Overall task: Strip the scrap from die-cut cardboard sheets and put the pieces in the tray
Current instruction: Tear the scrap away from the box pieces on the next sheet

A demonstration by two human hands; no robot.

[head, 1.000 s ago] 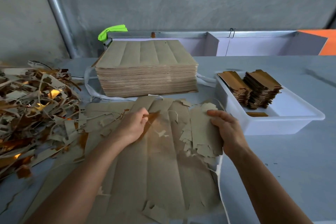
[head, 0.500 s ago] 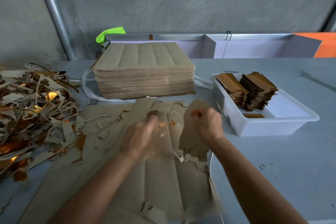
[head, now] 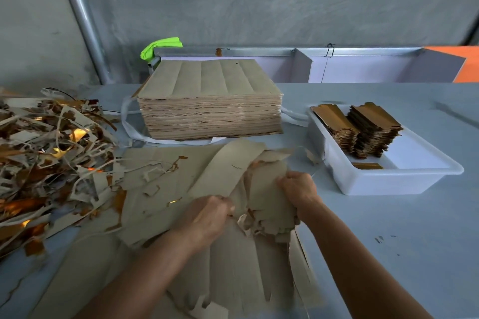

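Both hands curled tight: left hand (head: 207, 217) grips a long strip, right hand (head: 298, 189) a wad of die-cut pieces (head: 269, 197), over the loose sheet (head: 233, 261) mid-tabletop. Thin, floppy card, probably tears at nicks; hold near edges. White tray (head: 388, 184) at 2 o'clock has room; scrap pile (head: 51, 153) crowds 9.

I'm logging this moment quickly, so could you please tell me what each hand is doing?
Left hand: grips a long cardboard strip.
Right hand: grips a bundle of die-cut pieces.
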